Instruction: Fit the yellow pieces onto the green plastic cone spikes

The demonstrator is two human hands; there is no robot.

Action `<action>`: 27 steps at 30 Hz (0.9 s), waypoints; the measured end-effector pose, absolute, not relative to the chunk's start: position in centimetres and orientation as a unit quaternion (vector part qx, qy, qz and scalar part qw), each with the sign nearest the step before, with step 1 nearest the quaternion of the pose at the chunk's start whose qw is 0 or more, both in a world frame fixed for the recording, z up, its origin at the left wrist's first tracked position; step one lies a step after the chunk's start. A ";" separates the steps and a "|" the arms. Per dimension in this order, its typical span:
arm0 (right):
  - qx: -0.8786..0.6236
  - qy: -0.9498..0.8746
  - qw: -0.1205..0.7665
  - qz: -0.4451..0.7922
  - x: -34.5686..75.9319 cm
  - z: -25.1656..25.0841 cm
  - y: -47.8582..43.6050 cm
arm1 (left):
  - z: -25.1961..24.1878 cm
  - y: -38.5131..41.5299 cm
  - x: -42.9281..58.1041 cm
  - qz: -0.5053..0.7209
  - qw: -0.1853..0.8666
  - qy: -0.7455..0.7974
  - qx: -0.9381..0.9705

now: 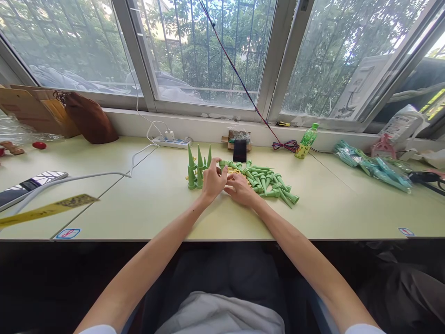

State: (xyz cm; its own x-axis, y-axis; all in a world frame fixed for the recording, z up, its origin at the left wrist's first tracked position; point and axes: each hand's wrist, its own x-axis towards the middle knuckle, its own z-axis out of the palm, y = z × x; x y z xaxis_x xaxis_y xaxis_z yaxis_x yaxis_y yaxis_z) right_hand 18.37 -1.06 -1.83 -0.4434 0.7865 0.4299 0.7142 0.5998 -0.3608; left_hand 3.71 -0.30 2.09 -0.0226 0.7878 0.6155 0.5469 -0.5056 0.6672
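Note:
My left hand (213,182) is closed, with the ribbed cap of a green plastic spike (223,164) showing at its fingertips. The rest of that spike is hidden by the fingers. Beside it, my right hand (240,189) has its fingers curled in close to the left fingertips; what they pinch cannot be seen. Several green spikes (199,160) stand upright in a group left of my left hand, points up. To the right of my hands lies a loose heap of green spikes (266,178). Small yellow parts (235,171) lie partly hidden behind my right hand.
Behind the heap, a dark phone (239,150) leans against a small box (230,139). A green drink bottle (307,140) and a power strip (174,142) stand along the back. A white cable (104,175) crosses the left side; plastic-wrapped blue-green items (373,167) lie at right.

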 end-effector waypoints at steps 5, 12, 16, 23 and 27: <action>-0.463 -0.848 0.249 0.067 18.2 -1.5 -1.2 | 2.2 -0.3 3.7 0.510 0.125 0.491 0.695; -0.551 -0.805 0.214 0.051 19.0 -0.9 -1.0 | 1.7 -0.3 3.8 0.451 0.147 0.504 0.722; -0.580 -0.792 0.189 0.024 19.3 -0.7 -1.1 | 1.3 -0.1 3.9 0.403 0.156 0.513 0.742; -0.589 -0.782 0.204 0.023 19.5 -0.7 -1.0 | 1.0 0.3 3.7 0.387 0.193 0.519 0.737; -0.587 -0.775 0.231 0.029 19.7 -0.7 -1.0 | 0.9 0.3 3.5 0.376 0.197 0.528 0.736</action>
State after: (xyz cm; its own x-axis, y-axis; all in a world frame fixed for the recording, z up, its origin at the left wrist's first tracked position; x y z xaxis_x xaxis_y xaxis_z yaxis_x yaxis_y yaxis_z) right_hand 19.69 -0.98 -0.74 -0.2039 0.9240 0.3234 0.8972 0.3086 -0.3159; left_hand 3.47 0.34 0.88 0.1601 0.9251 0.3444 0.6284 -0.3646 0.6872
